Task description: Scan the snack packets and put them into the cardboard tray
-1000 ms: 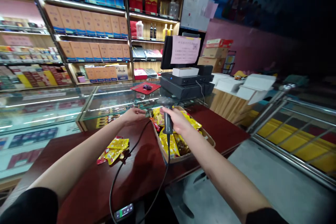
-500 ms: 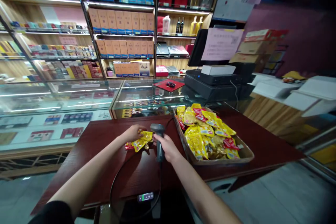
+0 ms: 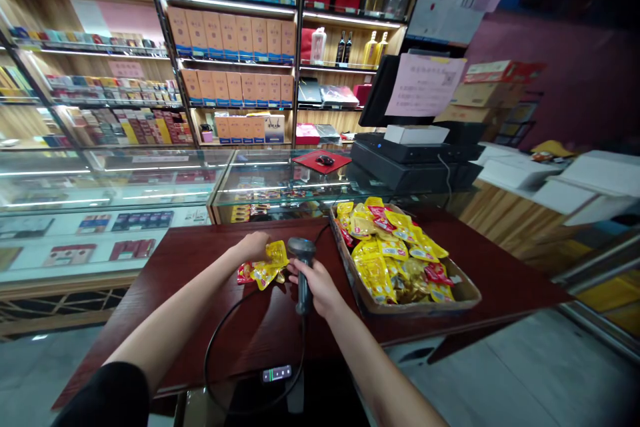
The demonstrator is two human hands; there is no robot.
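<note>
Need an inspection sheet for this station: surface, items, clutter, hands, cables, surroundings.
Surface: dark red table, glossy; spills or damage: nothing seen.
Items: scanner held upright over the table; loose packets left of it; open box of mostly yellow packets on the right.
Clutter: small lit device at the near edge.
Hands: right hand grips the scanner; left hand at the loose packets, fingers partly hidden, grip unclear.
Cables: black cable loops from the scanner's handle around the lit device; plug end not visible.
Surroundings: glass counter, mouse, monitor, stocked shelves; other people, nothing seen.
</note>
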